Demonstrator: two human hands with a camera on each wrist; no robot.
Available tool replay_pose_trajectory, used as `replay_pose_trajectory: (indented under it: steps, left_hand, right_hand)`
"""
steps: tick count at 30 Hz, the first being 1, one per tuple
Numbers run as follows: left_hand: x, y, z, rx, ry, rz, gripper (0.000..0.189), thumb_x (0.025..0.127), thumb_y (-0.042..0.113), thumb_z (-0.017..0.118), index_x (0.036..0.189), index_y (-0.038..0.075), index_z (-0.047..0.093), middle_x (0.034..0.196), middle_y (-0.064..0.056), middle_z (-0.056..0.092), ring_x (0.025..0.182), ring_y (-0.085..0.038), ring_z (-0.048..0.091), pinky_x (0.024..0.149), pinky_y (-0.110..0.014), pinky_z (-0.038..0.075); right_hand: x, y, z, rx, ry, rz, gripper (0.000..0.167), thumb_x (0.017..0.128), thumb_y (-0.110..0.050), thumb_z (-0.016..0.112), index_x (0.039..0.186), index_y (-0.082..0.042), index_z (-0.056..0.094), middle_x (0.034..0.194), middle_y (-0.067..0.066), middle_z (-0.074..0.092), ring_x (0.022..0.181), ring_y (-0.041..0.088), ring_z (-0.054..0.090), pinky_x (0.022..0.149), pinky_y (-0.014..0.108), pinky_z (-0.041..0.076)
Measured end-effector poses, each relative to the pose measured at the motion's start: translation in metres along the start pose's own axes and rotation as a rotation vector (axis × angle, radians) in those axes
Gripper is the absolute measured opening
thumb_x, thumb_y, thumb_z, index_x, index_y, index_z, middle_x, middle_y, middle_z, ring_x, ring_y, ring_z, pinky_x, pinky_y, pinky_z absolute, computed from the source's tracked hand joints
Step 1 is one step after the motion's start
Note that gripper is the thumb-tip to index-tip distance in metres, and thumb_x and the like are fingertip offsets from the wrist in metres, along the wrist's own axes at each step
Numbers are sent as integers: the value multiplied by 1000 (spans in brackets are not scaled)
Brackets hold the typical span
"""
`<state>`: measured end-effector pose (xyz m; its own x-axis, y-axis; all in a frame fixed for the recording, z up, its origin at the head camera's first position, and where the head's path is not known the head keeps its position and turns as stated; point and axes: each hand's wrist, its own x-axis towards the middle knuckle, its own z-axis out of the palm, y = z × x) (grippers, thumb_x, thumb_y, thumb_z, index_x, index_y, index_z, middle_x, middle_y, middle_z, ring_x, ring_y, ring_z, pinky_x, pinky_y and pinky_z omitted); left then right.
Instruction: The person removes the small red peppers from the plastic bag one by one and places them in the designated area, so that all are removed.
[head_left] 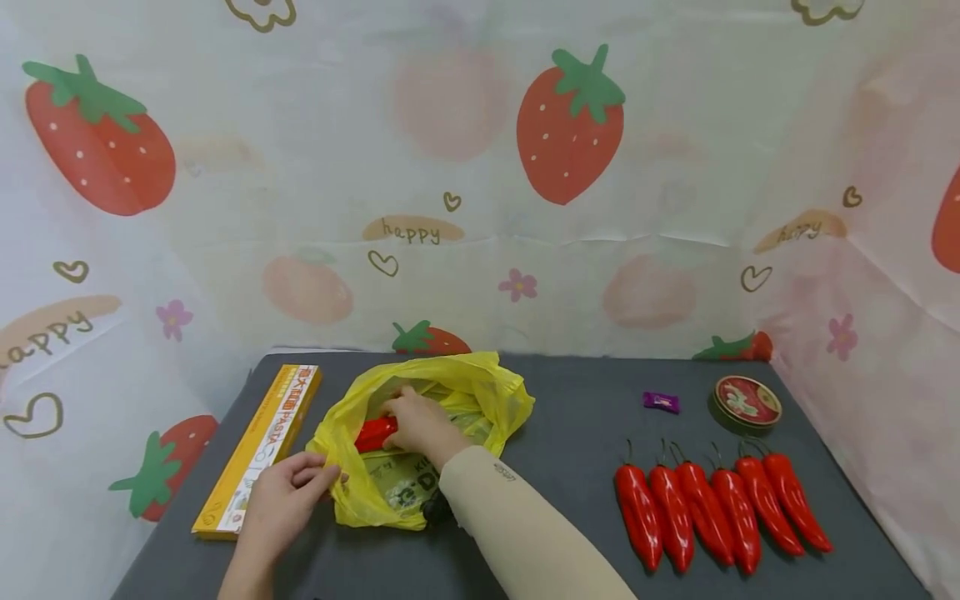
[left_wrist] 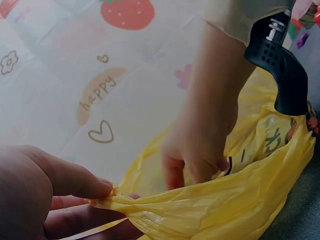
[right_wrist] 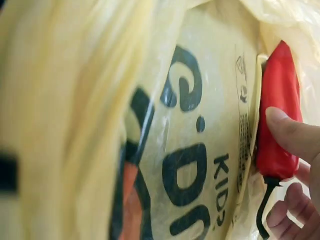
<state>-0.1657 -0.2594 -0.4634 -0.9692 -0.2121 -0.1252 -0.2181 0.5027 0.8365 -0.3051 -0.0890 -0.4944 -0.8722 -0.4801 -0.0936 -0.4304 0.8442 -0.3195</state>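
A yellow plastic bag (head_left: 517, 404) stands on the dark table with its mouth open. My left hand (head_left: 288, 496) pinches the bag's left rim between thumb and fingers, seen close up in the left wrist view. Reaching inside the bag, my right hand (head_left: 423, 425) grips a red chili pepper (right_wrist: 280, 115) with a dark, curved stem. The thumb lies across the pepper in the right wrist view. Beside the pepper within the bag is a pale yellow-green printed package (right_wrist: 230, 75) with large dark letters.
A yellow pasta box (head_left: 258, 450) lies left of the bag. To the right, several red chili peppers (head_left: 705, 512) lie in a row, with a small purple-wrapped candy (head_left: 662, 402) and a round tin (head_left: 746, 402) behind them. A strawberry-print cloth (head_left: 480, 192) hangs behind the table.
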Motion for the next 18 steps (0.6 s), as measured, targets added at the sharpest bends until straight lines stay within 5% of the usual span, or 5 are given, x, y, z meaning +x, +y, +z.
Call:
replay_pose_trajectory:
  steps: [5, 13, 18]
  left_hand:
    - [1, 0, 0, -12, -3, -22, 32, 96, 27, 69, 114, 0, 69, 92, -5, 79, 78, -12, 69, 69, -26, 57]
    - [0, 1, -1, -23, -3, -18, 37, 95, 30, 71, 115, -1, 69, 93, -5, 79, 78, -10, 68, 69, -24, 57]
    - [1, 1, -1, -20, 11, -23, 35, 95, 28, 70, 116, 0, 68, 94, -6, 79, 78, -6, 69, 70, -21, 57]
  right_hand:
    - [-1, 4, -4, 14, 31, -38, 44, 85, -45, 80, 125, -31, 68, 120, -9, 68, 107, 15, 57, 92, 32, 46]
    - [-13, 14, -12, 588, 67, 5, 46, 82, -25, 86, 124, -17, 68, 116, 1, 68, 93, 14, 60, 74, 26, 53]
    - [-25, 19, -17, 738, 125, 78, 44, 77, -21, 89, 116, -12, 71, 110, 2, 68, 92, 15, 61, 75, 29, 54]
